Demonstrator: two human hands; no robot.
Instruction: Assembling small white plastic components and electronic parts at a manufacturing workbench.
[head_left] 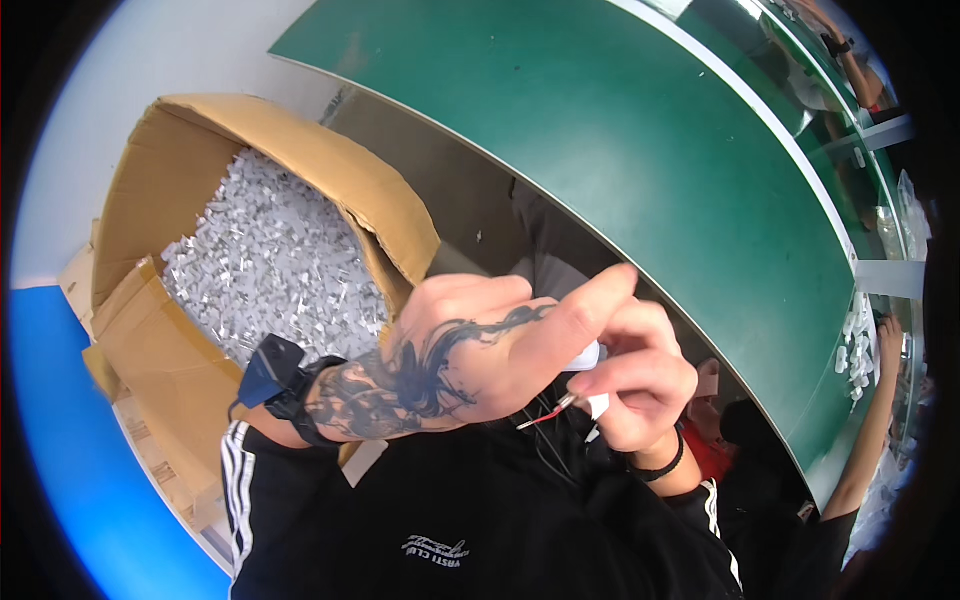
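In front of my chest both hands are close together. My left hand, tattooed, is closed with its fingers bent around a smooth white plastic piece, most of which the fingers hide. My right hand meets it from the right, its thumb and fingers pinched on a small white part. A short red wire with a bare, pale tip sticks out to the left below the right thumb. Whether the two white pieces are joined is hidden.
On the left stands an open cardboard box filled with many small white and metal parts. A green table curves along the far side. At right, another person's arm reaches to white pieces on it.
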